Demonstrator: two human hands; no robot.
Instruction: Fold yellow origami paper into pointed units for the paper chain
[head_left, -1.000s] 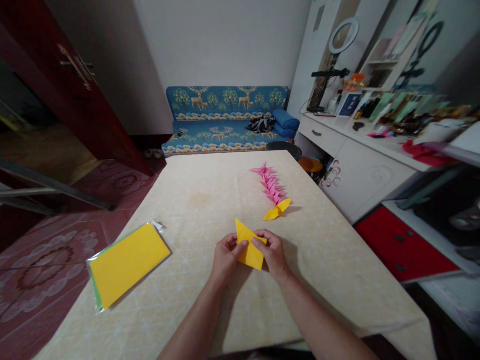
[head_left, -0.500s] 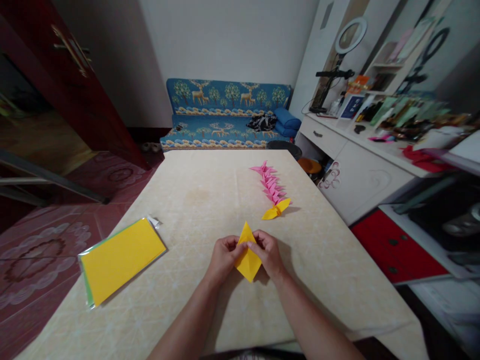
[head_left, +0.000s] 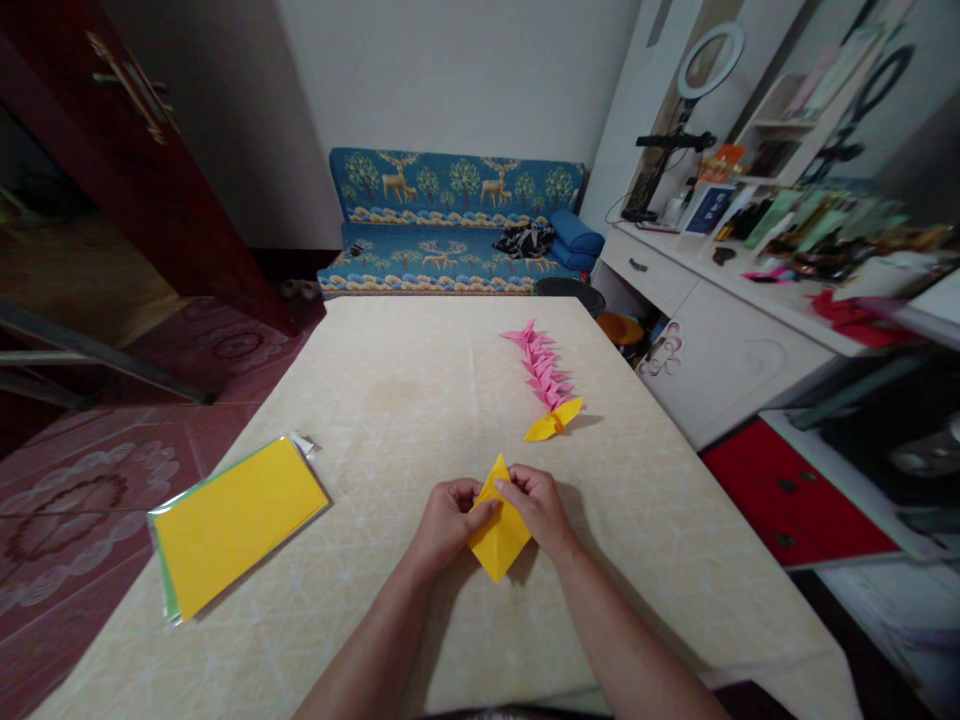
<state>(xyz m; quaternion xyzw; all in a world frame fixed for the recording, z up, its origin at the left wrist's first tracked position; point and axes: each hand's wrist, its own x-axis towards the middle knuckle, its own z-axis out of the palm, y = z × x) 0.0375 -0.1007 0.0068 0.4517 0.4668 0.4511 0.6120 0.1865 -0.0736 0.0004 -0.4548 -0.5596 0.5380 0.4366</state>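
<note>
A yellow sheet of origami paper (head_left: 501,548), folded into a diamond with a crease down its middle, is held just over the table near its front edge. My left hand (head_left: 450,518) pinches its left side, thumb on top and fingers curled beneath. On the upper right side, my right hand (head_left: 538,505) grips it the same way, its thumb near the top point. Beyond the hands stands a yellow folded paper crane (head_left: 553,420), at the near end of a row of pink paper cranes (head_left: 541,362). The fingers under the paper are partly hidden.
To the left lies a clear packet of yellow and green paper (head_left: 244,525) on the patterned tablecloth (head_left: 397,340). A blue sofa (head_left: 450,225) stands behind the table. On the right is a white dresser (head_left: 712,345) crowded with bottles and a ring light (head_left: 711,62).
The folded paper has come slightly nearer to me, and my right thumb now lies higher, closer to its top point. Both hands keep their hold.
</note>
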